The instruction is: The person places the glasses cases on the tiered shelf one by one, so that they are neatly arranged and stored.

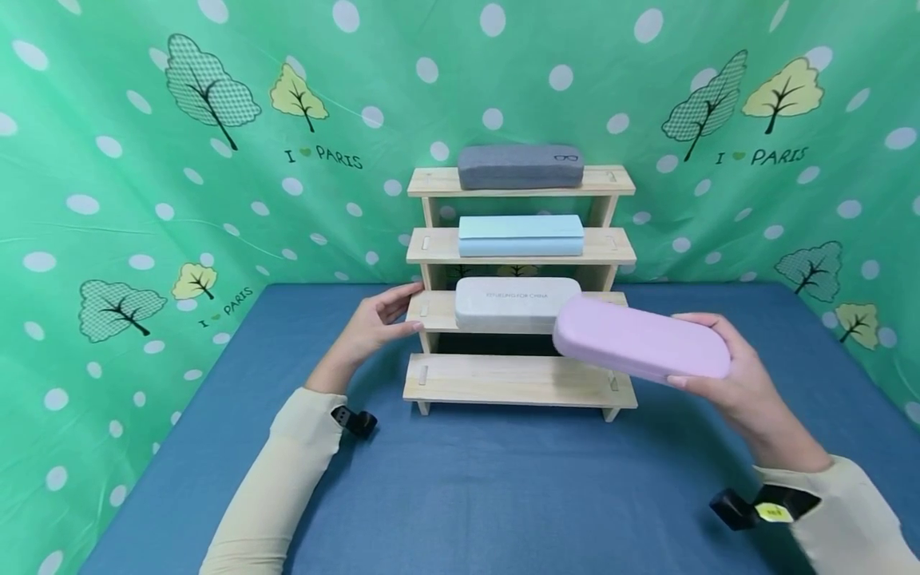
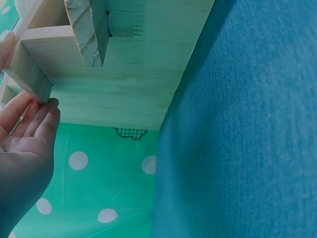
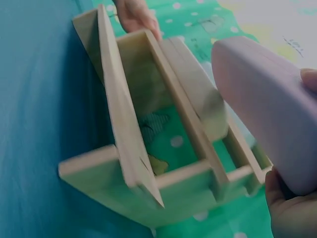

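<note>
A four-tier wooden shelf (image 1: 517, 379) stands on the blue cloth. My left hand (image 1: 370, 323) holds the left end of its second tier from the bottom; in the left wrist view, thumb and fingers of that hand (image 2: 29, 144) lie on either side of the plank end. With my right hand (image 1: 740, 375) I grip the right end of a lilac glasses case (image 1: 640, 335), tilted in front of the shelf's right side. A pale grey case (image 1: 503, 310) with lettering sits on that second tier, its right end overlapped by the lilac one. Bare wood shows along the lowest tier.
A light blue case (image 1: 521, 239) lies on the third tier, and a dark grey case (image 1: 521, 169) with a glasses mark on the top tier. Behind the shelf hangs a green dotted curtain (image 1: 402, 64). Blue cloth (image 1: 467, 495) covers the table.
</note>
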Tool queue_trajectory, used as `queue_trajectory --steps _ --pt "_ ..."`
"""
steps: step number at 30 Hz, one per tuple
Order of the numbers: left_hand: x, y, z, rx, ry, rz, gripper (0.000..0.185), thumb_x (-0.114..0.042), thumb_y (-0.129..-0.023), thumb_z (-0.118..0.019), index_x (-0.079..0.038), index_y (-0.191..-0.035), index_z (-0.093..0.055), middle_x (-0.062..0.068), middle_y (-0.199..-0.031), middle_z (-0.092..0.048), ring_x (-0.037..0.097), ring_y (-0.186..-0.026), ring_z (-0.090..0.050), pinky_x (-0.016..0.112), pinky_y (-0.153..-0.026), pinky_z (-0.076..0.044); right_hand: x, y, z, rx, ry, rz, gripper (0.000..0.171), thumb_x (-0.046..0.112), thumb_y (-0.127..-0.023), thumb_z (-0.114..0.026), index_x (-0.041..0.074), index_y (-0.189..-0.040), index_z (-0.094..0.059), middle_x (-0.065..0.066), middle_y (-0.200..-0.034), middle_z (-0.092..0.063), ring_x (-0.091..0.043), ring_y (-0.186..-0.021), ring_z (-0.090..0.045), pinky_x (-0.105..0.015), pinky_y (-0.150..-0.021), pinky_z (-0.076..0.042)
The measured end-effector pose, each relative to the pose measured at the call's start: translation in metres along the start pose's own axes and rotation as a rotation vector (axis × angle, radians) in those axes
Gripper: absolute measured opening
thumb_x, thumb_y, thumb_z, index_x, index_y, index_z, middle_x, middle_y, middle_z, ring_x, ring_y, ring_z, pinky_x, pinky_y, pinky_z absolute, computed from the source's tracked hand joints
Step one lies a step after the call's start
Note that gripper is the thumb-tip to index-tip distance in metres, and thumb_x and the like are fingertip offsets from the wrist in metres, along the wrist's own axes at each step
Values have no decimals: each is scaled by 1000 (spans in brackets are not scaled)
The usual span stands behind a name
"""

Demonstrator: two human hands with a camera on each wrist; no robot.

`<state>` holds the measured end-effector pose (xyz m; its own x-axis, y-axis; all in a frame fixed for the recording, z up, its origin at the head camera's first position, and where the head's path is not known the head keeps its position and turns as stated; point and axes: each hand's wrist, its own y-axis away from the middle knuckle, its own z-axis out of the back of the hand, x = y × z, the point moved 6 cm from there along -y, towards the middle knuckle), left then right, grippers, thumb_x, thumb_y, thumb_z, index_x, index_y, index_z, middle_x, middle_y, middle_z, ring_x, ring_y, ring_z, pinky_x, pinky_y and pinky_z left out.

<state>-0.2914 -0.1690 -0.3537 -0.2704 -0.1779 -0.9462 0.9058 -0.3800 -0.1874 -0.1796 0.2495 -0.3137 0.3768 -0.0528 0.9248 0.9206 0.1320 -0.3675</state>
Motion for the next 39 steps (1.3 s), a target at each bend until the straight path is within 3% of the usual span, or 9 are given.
queue_trajectory --steps 12,18,28,39 --pt "2 -1 0 0 -4 -1 62 -5 -85 -69 -5 -141 -43 10 -144 -42 23 -133 -40 37 -109 -32 -10 -9 -43 134 221 -24 65 -12 -69 -71 3 -126 -45 0 -119 -50 -19 -98 -47 -24 -72 -47" --pt "2 -2 0 -4 4 4 62 -5 -85 -69 -4 -141 -43 11 -145 -42 23 -133 -39 36 -109 -32 -24 -13 -64 178 257 -84 66 -3 -69 -78 3 -126 -45 -1 -118 -52 -19 -99 -48 -27 -76 -45" --pt "1 -2 0 -5 3 -6 61 -3 -84 -69 -2 -140 -43 12 -144 -42 25 -133 -39 37 -109 -32 -41 -18 -93 232 148 -188 69 2 -68 -80 6 -128 -46 -9 -126 -50 -25 -105 -48 -31 -83 -44" --pt "2 -2 1 -4 6 -12 61 -2 -85 -68 -2 -140 -43 13 -145 -42 25 -134 -39 35 -109 -32 -55 -22 -110 247 110 -197 68 3 -67 -81 4 -126 -47 -15 -123 -51 -31 -104 -47 -36 -82 -45"
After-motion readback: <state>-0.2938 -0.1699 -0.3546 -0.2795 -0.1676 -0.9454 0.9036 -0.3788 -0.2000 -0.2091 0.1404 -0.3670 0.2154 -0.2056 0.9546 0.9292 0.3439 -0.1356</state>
